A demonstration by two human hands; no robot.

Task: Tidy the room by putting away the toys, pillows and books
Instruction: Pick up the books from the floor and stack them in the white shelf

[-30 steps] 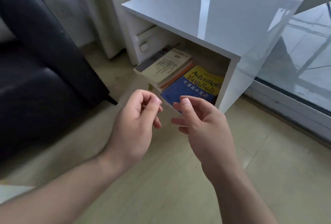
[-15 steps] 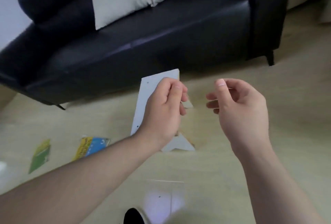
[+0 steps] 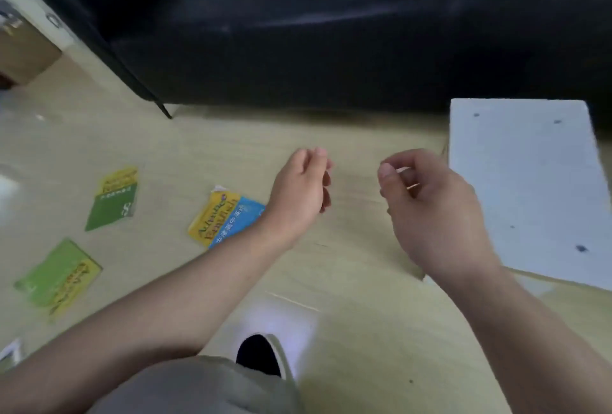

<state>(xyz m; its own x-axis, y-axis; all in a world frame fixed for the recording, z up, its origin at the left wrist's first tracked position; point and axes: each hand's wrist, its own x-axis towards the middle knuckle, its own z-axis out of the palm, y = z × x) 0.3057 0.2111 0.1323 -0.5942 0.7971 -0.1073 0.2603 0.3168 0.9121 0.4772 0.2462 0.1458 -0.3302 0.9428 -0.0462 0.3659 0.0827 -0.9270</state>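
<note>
Three books lie flat on the pale wood floor at the left. A yellow and blue book [image 3: 222,217] is nearest, partly under my left forearm. A green and yellow book [image 3: 114,199] lies farther left, and another green and yellow book [image 3: 57,277] sits at the lower left. My left hand [image 3: 299,193] hovers above the floor just right of the blue book, fingers loosely curled, holding nothing. My right hand [image 3: 427,211] hangs beside it with loosely curled fingers and is also empty.
A black leather sofa [image 3: 331,26] fills the top of the view, one thin leg [image 3: 164,111] on the floor. A white board with small holes [image 3: 530,188] lies on the floor at the right. My knee and dark shoe [image 3: 258,354] are at the bottom.
The view swung from the white cabinet holding books to the floor in front of the sofa. The books on the floor came closer. Both hands stayed empty and loosely curled.
</note>
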